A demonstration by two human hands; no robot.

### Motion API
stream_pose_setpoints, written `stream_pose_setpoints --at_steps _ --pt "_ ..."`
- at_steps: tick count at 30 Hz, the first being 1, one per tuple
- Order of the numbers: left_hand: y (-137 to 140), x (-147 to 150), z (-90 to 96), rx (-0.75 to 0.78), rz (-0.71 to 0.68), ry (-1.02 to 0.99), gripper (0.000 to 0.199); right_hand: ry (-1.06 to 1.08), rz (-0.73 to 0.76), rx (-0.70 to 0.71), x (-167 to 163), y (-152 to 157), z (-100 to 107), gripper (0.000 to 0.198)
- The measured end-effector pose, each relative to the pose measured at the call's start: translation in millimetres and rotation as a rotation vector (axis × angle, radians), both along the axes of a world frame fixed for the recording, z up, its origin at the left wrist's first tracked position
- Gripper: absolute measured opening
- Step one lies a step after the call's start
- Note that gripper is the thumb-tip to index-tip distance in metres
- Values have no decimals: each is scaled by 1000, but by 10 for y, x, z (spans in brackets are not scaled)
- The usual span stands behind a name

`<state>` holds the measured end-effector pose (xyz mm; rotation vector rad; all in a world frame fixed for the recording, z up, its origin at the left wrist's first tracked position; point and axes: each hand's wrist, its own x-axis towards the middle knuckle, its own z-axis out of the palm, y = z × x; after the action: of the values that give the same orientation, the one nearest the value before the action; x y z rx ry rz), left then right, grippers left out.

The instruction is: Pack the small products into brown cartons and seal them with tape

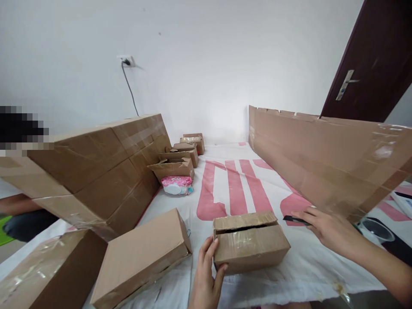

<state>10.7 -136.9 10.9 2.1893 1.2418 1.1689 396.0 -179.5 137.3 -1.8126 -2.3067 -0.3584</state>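
Right hand (pixel 326 228) closed around black cutter (pixel 293 219)

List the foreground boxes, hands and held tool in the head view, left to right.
Shiny-taped brown cardboard box, plain-topped brown cardboard box, left hand, brown cardboard box with a gap along its top, slim black tool, right hand.

The box (pixel 267 249) is matt cardboard with glossy tape (pixel 242 241)

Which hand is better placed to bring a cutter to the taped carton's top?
Right, I'd judge: the right hand holds a black box cutter near the right end of the taped carton. The left hand is occupied, touching the carton's left end.
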Motion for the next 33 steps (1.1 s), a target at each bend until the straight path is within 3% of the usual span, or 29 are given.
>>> stream_pose_setpoints --at_steps 5,8,10,13,17,21,24,27,30,33 --pt "10 15 46 -69 -29 -76 63 214 -85 -212 89 -69 -875 48" --pt "-25 2 75 -82 -45 -80 63 239 -55 -209 25 -22 -1165 41" --pt "-52 -8 95 -91 -57 -79 62 334 -48 -114 -35 19 -1143 36" --pt "-82 -15 117 -90 -45 -69 59 593 -33 -38 -192 25 -875 36" --pt "-141 -21 91 29 -23 -64 51 918 73 -71 -496 -107 -488 41" --pt "-224 -57 38 226 -54 -144 38 1105 250 -143 -677 -244 -381 61" --pt "-252 -103 34 264 -82 -128 47 948 299 -160 -717 -279 -422 46" --pt "-254 -144 18 232 -163 -93 60 599 210 -96 -761 -263 -469 11" --pt "-263 -166 -81 209 -188 -161 60 323 219 -46 -820 -202 -514 31" --pt "-274 -191 -232 125 -127 -270 47 221 253 -5 -858 -141 -561 23"
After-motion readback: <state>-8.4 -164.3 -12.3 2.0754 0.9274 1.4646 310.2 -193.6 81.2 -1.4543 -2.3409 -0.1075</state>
